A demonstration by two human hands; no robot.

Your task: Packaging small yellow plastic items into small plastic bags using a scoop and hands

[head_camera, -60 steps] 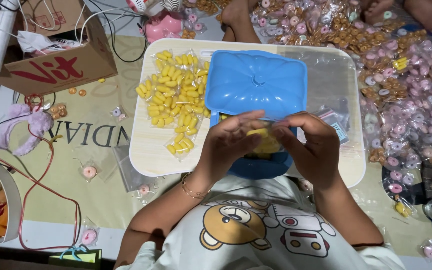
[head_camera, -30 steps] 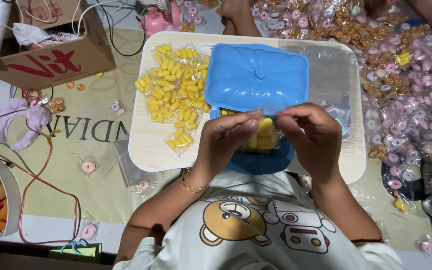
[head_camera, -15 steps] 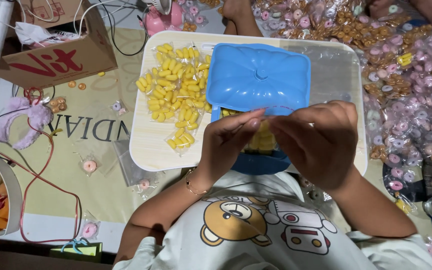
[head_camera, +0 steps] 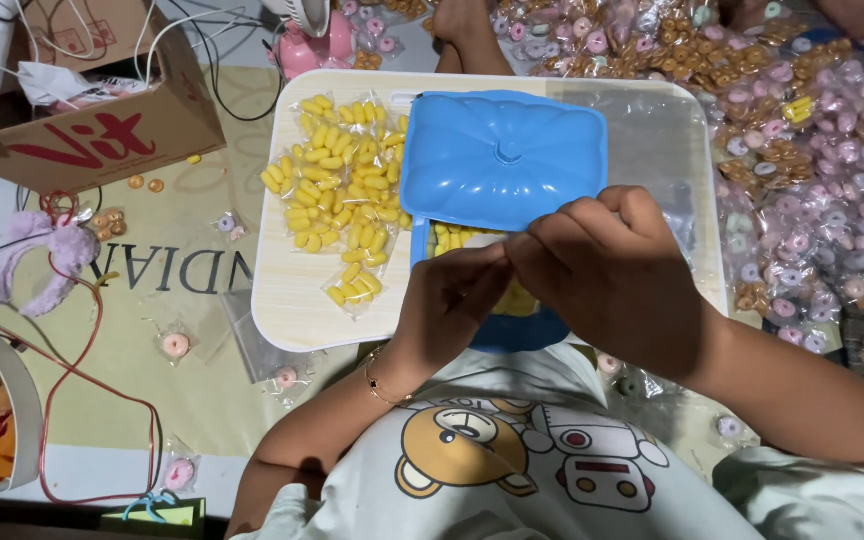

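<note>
Pale tray [head_camera: 292,300], yellow candies [head_camera: 337,180], blue lid [head_camera: 502,155]

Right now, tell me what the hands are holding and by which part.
The left hand and right hand meet fingertip to fingertip over the blue box, pinching something too small and hidden to identify.

Home floor workspace: candy packets [head_camera: 812,150], cardboard box [head_camera: 102,130], mat [head_camera: 152,300].

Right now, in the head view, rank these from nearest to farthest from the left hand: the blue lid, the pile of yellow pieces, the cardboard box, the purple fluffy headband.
From the left hand:
1. Blue lid, just above the hand, on the tray.
2. Pile of yellow pieces, up and to the left on the tray.
3. Cardboard box, off the tray, upper left.
4. Purple fluffy headband, far left on the mat, slightly farther than the box.
</note>
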